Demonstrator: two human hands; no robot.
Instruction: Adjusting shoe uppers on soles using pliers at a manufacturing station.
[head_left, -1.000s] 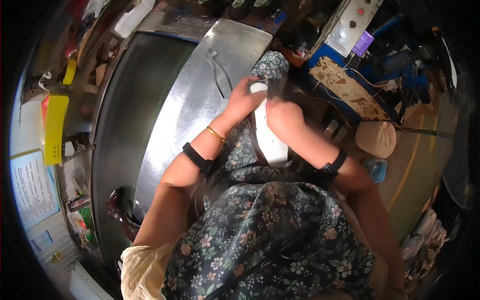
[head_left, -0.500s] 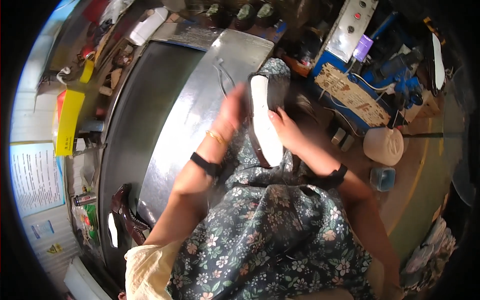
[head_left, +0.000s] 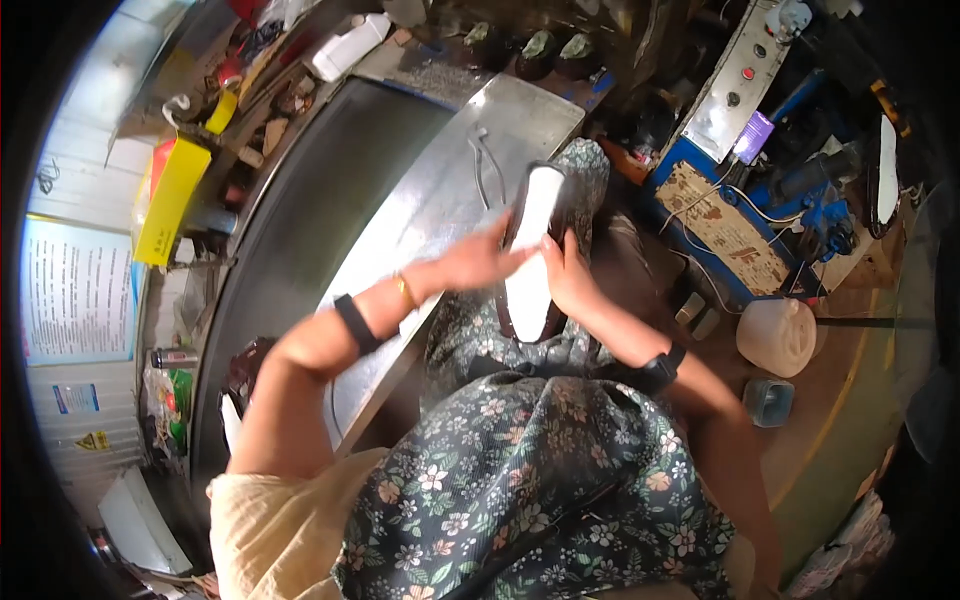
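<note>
A dark brown shoe (head_left: 530, 298), its long white underside facing up, lies lengthwise over my floral-aproned lap. My right hand (head_left: 577, 286) grips its right side, the thumb on the white face and the other fingers mostly hidden beyond the edge. From the left, my left hand (head_left: 476, 263) reaches across to the middle of the white face. Its fingers look stretched out and slightly blurred, their tips touching or just over the surface. Grey pincers (head_left: 488, 172) lie on the shiny metal tabletop (head_left: 415, 225) left of the shoe.
Several dark shoes with stuffed openings (head_left: 537, 52) stand at the back. A blue machine (head_left: 725, 215) with a button panel is at right, near a pale plastic jug (head_left: 778, 337) and a blue tub (head_left: 768, 402). A dark belt-like surface (head_left: 335, 160) runs along the table's left.
My left hand has come down from beside the shoe's upper end to the middle of its white face. The left elbow has swung outward, and the view has shifted a little.
</note>
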